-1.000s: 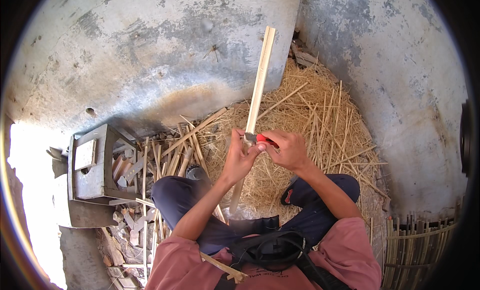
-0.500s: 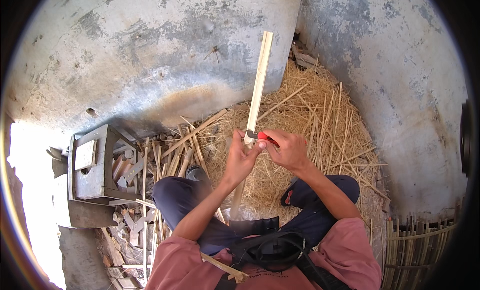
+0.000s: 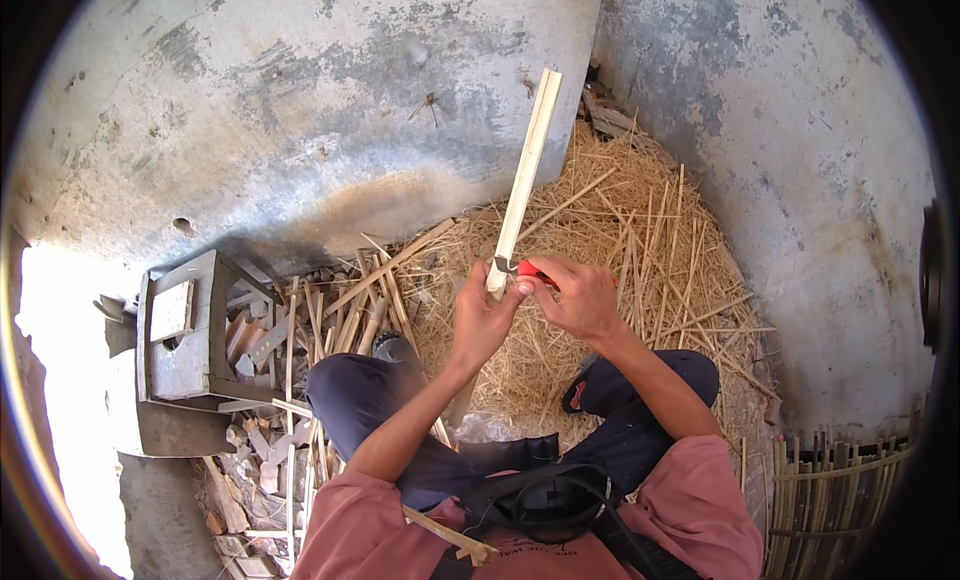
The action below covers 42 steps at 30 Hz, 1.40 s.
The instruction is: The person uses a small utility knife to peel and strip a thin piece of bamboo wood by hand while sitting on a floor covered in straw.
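A long, pale split-bamboo strip (image 3: 527, 165) slants up and away from me, its top leaning slightly to the right. My left hand (image 3: 481, 320) is closed around its lower part. In my right hand (image 3: 578, 302) is a red-handled knife (image 3: 526, 269), its short dark blade lying across the strip just above my left fingers. Both thumbs meet close to the blade. How deep the edge sits in the bamboo I cannot tell. My left hand and forearm hide much of the strip's near end.
Straw-like shavings (image 3: 640, 235) cover the floor between my legs and the walls. Loose bamboo sticks (image 3: 392, 270) lie to the left, beside a wooden box-like frame (image 3: 210, 330) and rubble. A slatted bamboo piece (image 3: 830, 505) stands at the lower right.
The bamboo strip's top has swung slightly to the right, and its near end a little to the left. Both hands stay in nearly the same place.
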Tool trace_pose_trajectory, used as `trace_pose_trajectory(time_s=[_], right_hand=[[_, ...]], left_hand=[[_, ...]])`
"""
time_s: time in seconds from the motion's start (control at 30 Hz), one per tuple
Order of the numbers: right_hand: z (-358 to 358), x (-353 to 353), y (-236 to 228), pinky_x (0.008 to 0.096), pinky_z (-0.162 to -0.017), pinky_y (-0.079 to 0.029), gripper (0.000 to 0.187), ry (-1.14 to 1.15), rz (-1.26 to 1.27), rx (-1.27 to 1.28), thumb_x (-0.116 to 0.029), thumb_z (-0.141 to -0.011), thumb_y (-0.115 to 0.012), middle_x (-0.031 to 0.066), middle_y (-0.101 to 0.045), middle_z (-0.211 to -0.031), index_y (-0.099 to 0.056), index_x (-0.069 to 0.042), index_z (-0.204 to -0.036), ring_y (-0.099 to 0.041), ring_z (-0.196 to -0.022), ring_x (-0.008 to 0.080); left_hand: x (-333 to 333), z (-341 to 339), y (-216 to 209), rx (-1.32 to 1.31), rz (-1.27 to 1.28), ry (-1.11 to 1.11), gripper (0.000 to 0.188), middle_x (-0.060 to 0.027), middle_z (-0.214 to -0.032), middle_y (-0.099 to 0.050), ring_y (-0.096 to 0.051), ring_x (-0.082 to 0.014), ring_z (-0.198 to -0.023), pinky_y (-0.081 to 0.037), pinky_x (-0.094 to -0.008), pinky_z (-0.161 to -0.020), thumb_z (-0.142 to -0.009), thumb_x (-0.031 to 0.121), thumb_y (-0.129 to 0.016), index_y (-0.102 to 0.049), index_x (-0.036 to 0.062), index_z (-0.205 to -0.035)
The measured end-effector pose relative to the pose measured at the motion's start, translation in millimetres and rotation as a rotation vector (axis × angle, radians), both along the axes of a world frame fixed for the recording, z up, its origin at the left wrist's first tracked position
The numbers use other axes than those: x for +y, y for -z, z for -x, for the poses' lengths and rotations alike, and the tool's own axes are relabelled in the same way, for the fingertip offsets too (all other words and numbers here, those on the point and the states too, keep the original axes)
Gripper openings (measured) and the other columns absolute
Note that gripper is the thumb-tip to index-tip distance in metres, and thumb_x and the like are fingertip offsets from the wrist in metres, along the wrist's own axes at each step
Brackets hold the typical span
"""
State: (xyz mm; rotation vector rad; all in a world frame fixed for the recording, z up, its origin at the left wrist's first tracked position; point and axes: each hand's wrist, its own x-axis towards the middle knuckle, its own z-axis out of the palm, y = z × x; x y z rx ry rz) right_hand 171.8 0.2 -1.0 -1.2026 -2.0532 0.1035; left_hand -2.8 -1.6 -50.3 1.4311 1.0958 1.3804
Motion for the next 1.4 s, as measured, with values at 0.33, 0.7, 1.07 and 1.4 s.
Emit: trace_pose_trajectory(time_s=[0.33,0.7,1.07,1.4], right_hand=[[-1.4,3.3,-6.4,0.0365,-0.056,-0.055,0.022,0.032,-0.023,0.022,-0.03,-0.095,-0.074,0.0062,-0.077,-0.089,-0.077,-0.013,-0.108,-0.073,-0.067,0.0252],[-27.3,22.8,-26.5,0.0372,-0.054,-0.047,0.024,0.141,-0.013,0.04,-0.033,-0.097,-0.074,0.0071,-0.069,-0.072,-0.078,-0.01,-0.101,-0.064,-0.056,0.0253],[-62.9,48.2,-26.7,0.0384,-0.055,-0.049,0.03,0.234,-0.134,0.146,-0.038,-0.098,-0.073,0.0093,-0.071,-0.071,-0.079,-0.01,-0.106,-0.068,-0.061,0.0264],[-154.8,91.7,-44.4,0.0397,-0.065,-0.052,0.041,0.681,0.073,0.264,-0.045,-0.102,-0.066,0.0124,-0.075,-0.083,-0.079,-0.009,-0.116,-0.069,-0.07,0.0242]], left_hand=[[-7.1,-4.8,-17.6,0.162,0.046,-0.106,0.04,-0.0018,-0.065,-0.059,-0.043,-0.0081,-0.053,-0.037,-0.0306,-0.049,-0.092,0.032,-0.085,-0.069,-0.0008,-0.109],[-18.5,-8.7,-22.2,0.316,0.171,-0.037,0.035,-0.0036,-0.071,-0.058,-0.05,-0.0093,-0.068,-0.042,-0.0319,-0.059,-0.096,0.029,-0.081,-0.061,-0.0001,-0.092],[-29.3,-12.7,2.3,0.312,0.168,0.021,0.044,-0.014,-0.062,-0.06,-0.052,-0.0161,-0.055,-0.044,-0.0392,-0.052,-0.097,0.037,-0.079,-0.056,-0.0009,-0.092],[-57.7,-17.5,23.6,0.365,0.136,0.208,0.034,-0.0087,-0.063,-0.055,-0.047,-0.0121,-0.058,-0.041,-0.0353,-0.052,-0.101,0.031,-0.075,-0.062,-0.0009,-0.1]])
